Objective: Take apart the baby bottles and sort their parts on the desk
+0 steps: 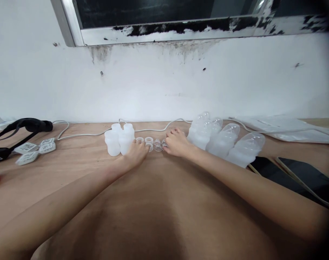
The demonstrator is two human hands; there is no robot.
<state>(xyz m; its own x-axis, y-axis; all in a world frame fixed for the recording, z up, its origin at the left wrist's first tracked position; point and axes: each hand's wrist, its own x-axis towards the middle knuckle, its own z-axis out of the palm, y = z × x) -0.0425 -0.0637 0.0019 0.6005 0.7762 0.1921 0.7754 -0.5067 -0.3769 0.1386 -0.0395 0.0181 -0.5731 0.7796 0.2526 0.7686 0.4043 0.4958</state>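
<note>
Both of my arms reach forward over a wooden table (159,202). My left hand (137,151) rests with its fingers curled beside three small white plastic bottles (119,139) and touches white rings (148,141). My right hand (176,142) is curled over small clear nipples (158,145) lying next to the rings. What, if anything, the fingers hold is too small to make out. Several clear bottles with caps (226,142) lie in a row just right of my right hand.
A white cable (80,135) runs along the wall. At the far left lie black straps (26,126) and small white packets (34,150). A dark phone or tablet (302,177) and white plastic bags (286,126) lie at the right.
</note>
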